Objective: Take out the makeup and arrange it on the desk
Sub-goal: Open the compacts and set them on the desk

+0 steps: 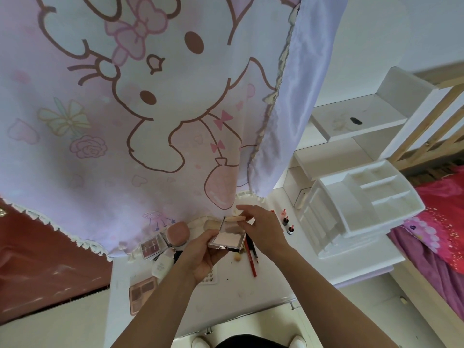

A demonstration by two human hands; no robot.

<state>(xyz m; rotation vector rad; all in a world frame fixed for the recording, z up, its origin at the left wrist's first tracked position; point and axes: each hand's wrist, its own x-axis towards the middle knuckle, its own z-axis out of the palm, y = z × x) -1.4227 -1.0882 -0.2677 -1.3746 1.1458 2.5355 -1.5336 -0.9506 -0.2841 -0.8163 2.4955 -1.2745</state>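
I see the compact (227,238) in the left hand (204,257) as a silver case with pale pink powder. The puff (234,219) at the right hand (261,229) is beige. Just right of the left hand lies a red pencil (251,257). To its left I make out a white bottle (163,263), a dark red palette (152,246) and a salmon-pink case (177,233). Beyond both hands the curtain (100,159) is lilac-pink, printed with a white cartoon cat outlined in brown and pink bows. Right of the right hand, the organizer (351,204) is white and the bedding (439,222) magenta.

The silver compact (227,238) is open, pale powder showing. A red pencil (251,259) lies at its 4 o'clock, a palette (141,293) at 8.
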